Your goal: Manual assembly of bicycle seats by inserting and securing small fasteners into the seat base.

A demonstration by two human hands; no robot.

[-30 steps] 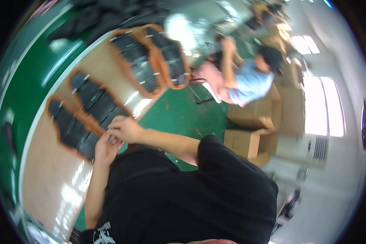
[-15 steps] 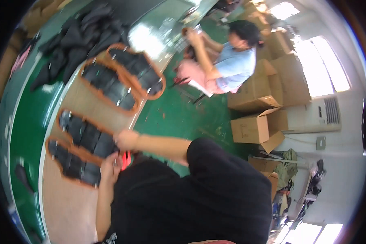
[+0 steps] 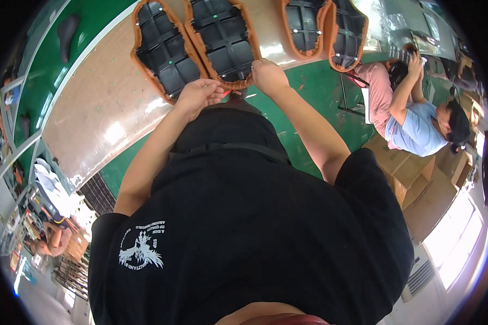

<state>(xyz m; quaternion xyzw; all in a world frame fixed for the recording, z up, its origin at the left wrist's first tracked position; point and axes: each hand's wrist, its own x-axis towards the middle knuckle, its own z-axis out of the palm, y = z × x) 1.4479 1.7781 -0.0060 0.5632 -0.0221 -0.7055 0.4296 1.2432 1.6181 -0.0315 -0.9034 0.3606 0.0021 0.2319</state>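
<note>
Two long black plastic panels with ribs and brown padded covers folded over their rims lie side by side on the table in front of me, the left panel (image 3: pixel 165 49) and the right panel (image 3: pixel 222 38). My right hand (image 3: pixel 270 77) is closed on the brown cover edge (image 3: pixel 256 51) at the right panel's near right corner. Close to the near ends of both panels, my left hand (image 3: pixel 200 96) has its fingers drawn together in a pinch; what they hold is too small to make out. A red object (image 3: pixel 229 93) shows partly beside those fingertips.
Two similar brown-edged panels (image 3: pixel 305 27) lie farther right on the tan table (image 3: pixel 100 103). A black saddle-shaped piece (image 3: pixel 68 33) rests on the green surface at the far left. To the right sits a person (image 3: pixel 417 122) in blue, near cardboard boxes (image 3: pixel 417 184).
The view has swung round, so the panels now stand at the top and the person is farther right. My hands stay at the panels' near ends, now a little farther apart.
</note>
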